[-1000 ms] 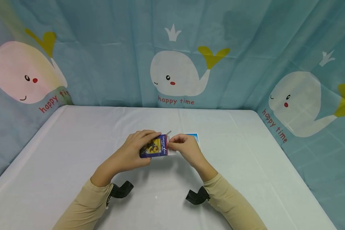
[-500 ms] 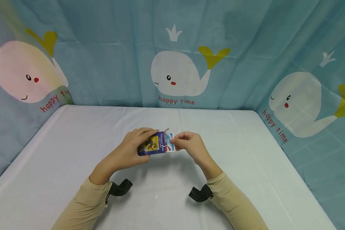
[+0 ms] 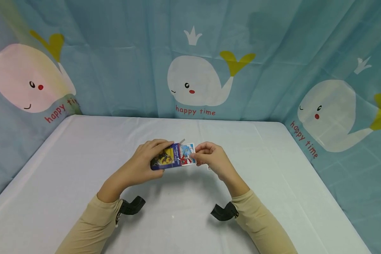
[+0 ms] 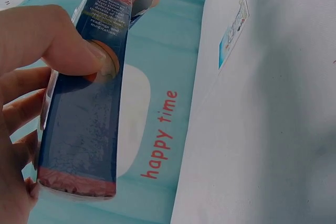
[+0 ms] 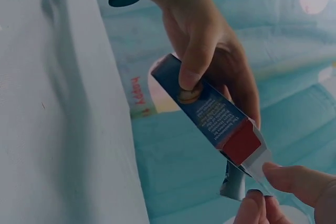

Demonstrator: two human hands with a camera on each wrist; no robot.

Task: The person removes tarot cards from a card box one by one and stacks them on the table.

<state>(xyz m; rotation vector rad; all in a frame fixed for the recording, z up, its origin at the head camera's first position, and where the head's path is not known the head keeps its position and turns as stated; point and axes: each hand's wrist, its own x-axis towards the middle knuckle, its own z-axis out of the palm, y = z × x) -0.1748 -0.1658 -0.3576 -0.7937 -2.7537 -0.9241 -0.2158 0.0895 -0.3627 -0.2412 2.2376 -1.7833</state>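
My left hand (image 3: 134, 162) grips a blue tarot card box (image 3: 166, 158) above the table, fingers over the far side and thumb on the near one. A colourful picture card (image 3: 186, 155) sticks partway out of the box's right end. Thumb and fingers of my right hand (image 3: 214, 158) pinch that card's outer edge; whether more cards lie under it cannot be made out. In the left wrist view the thumb presses on the box's narrow printed side (image 4: 79, 129). The right wrist view has the box's red end flap (image 5: 242, 144) folded out, near the right fingertips.
A picture card (image 4: 234, 32) lies on the white-covered table (image 3: 171, 218); my right hand hides most of it in the head view. Blue curtains (image 3: 127, 81) with whale prints stand behind and at the sides. Each wrist carries a black camera mount (image 3: 224, 211).
The picture card has come out of the box's end, drawn rightward by my right hand. My left hand and the box have shifted slightly left and up.
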